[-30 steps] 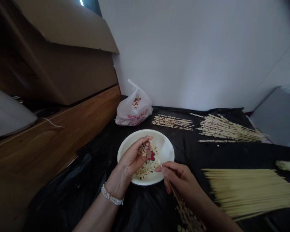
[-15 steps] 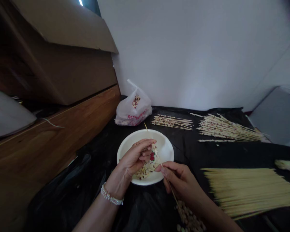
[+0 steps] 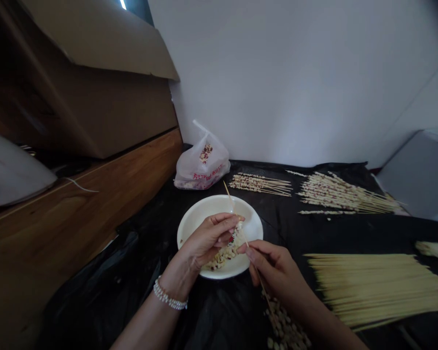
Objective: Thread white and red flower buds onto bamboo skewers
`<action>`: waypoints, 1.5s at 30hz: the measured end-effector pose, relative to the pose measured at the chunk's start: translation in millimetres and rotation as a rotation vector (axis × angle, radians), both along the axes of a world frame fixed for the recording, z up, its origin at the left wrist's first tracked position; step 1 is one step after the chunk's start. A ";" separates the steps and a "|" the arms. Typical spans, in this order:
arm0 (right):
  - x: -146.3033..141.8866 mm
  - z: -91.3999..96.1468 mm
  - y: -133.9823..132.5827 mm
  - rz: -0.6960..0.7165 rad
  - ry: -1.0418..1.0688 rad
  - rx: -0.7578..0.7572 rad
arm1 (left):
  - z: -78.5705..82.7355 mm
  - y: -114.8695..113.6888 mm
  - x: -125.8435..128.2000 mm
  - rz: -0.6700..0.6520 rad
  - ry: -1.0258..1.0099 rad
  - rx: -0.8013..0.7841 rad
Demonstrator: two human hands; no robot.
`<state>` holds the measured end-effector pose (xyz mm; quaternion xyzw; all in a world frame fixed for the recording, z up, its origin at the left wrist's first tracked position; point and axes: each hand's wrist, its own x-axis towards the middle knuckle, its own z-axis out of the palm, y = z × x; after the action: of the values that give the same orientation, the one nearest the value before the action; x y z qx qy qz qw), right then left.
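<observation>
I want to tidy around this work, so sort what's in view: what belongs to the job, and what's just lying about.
Seems part of the job:
held skewer
bowl and its pieces
loose pieces
bare skewers
loaded skewers
bag, apparently of similar pieces

Seems just lying about:
carton
cord
grey box

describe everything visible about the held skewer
The skewer is thin, pale and wooden-looking. It slants up and away above the white bowl, its far tip showing beyond the rim. The left hand touches its upper part; the right hand pinches it lower down. Whether the whitish bits by the left fingertips are threaded on it is unclear.
</observation>
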<state>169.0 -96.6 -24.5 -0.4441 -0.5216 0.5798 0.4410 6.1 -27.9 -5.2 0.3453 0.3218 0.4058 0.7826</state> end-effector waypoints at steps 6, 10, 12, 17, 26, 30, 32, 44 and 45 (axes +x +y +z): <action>-1.3 -4.6 0.8 -0.017 0.021 -0.059 | 3.6 10.0 1.6 0.302 -0.255 -0.431; -1.9 -4.2 -0.1 0.009 0.016 -0.086 | 1.5 15.9 -3.6 0.393 -0.313 -0.569; -2.0 -3.4 -0.1 0.007 0.021 -0.090 | 1.1 16.8 -4.9 0.420 -0.368 -0.596; -2.5 -3.8 0.0 0.005 0.031 -0.072 | 3.9 17.3 -3.6 0.490 -0.504 -0.690; -4.3 -0.3 -1.0 0.023 0.022 -0.126 | 2.8 15.1 -5.9 0.424 -0.519 -0.645; -1.6 -0.6 -2.2 0.081 0.050 -0.184 | 0.1 16.1 -8.5 0.415 -0.468 -0.548; -0.1 -2.3 -3.5 0.149 0.084 -0.218 | -7.2 18.8 -13.5 0.425 -0.381 -0.451; -0.8 -5.8 -9.6 0.392 0.245 -0.364 | -30.8 22.6 -29.5 0.451 -0.350 -0.306; -1.1 -5.9 -9.6 0.390 0.249 -0.363 | -30.1 21.9 -29.0 0.457 -0.359 -0.303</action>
<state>167.9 -106.3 -30.4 -0.3326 -0.4266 0.7875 0.2953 -22.9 -6.0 -35.3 0.0665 0.3047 0.5728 0.7580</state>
